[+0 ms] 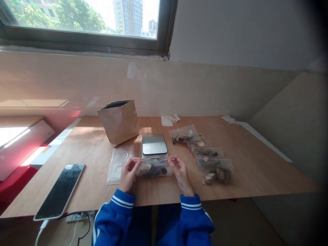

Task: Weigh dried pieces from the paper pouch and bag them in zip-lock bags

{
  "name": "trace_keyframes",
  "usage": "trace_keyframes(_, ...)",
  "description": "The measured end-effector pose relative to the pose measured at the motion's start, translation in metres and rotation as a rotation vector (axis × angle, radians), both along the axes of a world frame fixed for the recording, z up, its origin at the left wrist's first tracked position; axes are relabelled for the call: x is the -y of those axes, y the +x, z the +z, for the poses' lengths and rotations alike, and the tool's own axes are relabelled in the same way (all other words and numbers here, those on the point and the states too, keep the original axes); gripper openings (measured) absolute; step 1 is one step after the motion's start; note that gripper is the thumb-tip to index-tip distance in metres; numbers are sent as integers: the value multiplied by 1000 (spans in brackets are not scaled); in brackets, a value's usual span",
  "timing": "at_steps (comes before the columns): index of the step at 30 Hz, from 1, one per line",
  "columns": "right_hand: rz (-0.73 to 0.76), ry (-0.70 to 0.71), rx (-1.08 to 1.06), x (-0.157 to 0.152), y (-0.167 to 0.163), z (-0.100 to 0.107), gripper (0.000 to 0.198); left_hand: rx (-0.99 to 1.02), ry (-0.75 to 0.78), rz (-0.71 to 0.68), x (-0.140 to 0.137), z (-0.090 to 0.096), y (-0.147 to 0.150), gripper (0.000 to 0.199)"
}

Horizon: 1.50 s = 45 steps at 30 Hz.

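A clear zip bag (153, 168) with dark and pale dried pieces, which look like mushrooms, lies near the table's front edge. My left hand (130, 172) pinches the left end of its red-edged top. At the other end, my right hand (178, 171) has thumb and fingers closed on the same strip. Between my hands the bag's mouth bows slightly apart. Just behind it sits a flat kitchen scale (154, 144) with a shiny square top and nothing on it. Beside my left hand are flat, unfilled zip bags (119, 162).
An open brown paper bag (120, 121) stands at the back left. Several filled zip bags (216, 171) overlap on the right. A phone (61, 191) with a cable lies front left. Crumpled tissue (173, 118) rests by the wall.
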State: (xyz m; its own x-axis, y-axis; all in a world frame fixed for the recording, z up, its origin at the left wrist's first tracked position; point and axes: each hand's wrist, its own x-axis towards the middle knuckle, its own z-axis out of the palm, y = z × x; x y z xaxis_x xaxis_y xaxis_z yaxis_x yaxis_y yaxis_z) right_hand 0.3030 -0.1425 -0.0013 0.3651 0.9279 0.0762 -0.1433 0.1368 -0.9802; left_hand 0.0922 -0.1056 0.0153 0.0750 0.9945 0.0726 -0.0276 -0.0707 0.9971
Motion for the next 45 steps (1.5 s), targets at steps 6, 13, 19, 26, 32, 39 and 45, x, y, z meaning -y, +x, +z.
trace_keyframes(6, 70, 7, 59, 0, -5, 3, 32, 25, 8, -33, -1, 5, 5, 25)
trace_keyframes(13, -7, 72, 176, 0, -9, 4, 21, 28, 29, -17, 0, 6, 6, 23)
trace_keyframes(19, -57, 81, 186, 1, -7, 5, 20, 7, 10, 11, 2, 10, 6, 25)
trace_keyframes(26, 103, 46, 89, 3, -7, 7, 24, -17, 44, -64, -3, -1, 10, 25)
trace_keyframes(32, 40, 82, 180, 2, -13, 7, 21, 6, 61, -40, -3, -2, 13, 24)
trace_keyframes(39, 28, 114, 184, 4, -12, 13, 15, 13, 78, -13, 0, -1, 12, 19)
trace_keyframes(45, 221, 54, 169, 6, -13, 18, 20, -16, 10, -154, 0, 3, 12, 20)
